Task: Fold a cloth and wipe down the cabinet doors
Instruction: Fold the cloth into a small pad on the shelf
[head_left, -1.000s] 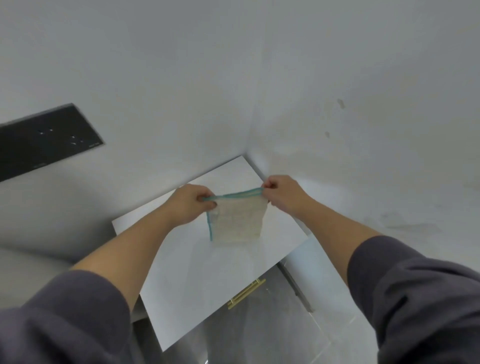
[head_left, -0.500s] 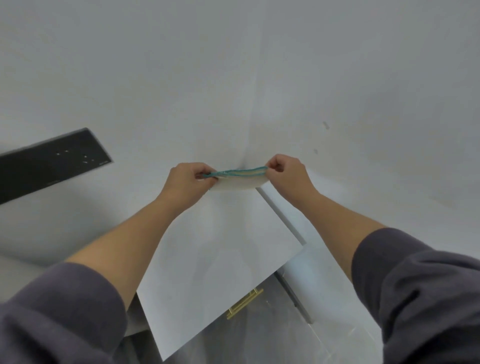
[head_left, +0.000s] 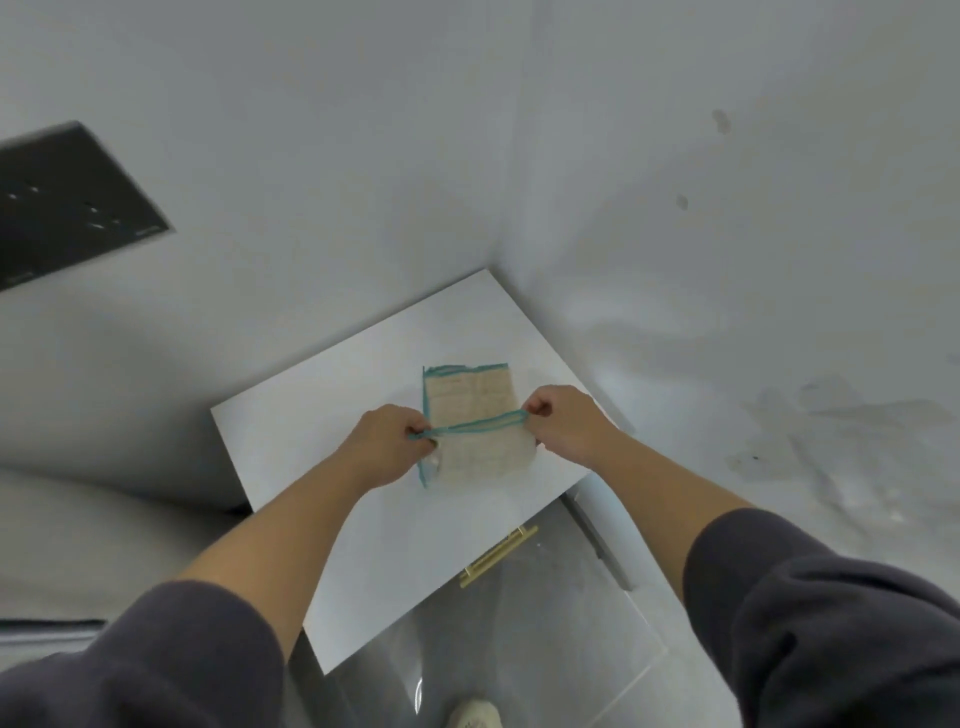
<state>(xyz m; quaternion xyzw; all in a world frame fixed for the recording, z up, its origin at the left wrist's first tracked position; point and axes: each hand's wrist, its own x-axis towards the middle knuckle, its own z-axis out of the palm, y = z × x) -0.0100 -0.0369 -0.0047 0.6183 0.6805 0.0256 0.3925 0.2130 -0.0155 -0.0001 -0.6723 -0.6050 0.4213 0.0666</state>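
Item: cloth (head_left: 475, 415), beige weave, teal hem, lying on the white bench (head_left: 311, 441) top near the room's far corner. Long axis runs near to far; a teal edge is stretched left to right across its middle between the hands. Left hand (head_left: 387, 447) pinches that edge's left end, right hand (head_left: 563, 423) its right end, each grip closed on the cloth (both equally near). Fold appears half made. Surroundings: grey walls; brass-handled cabinet door (head_left: 498, 613) below.
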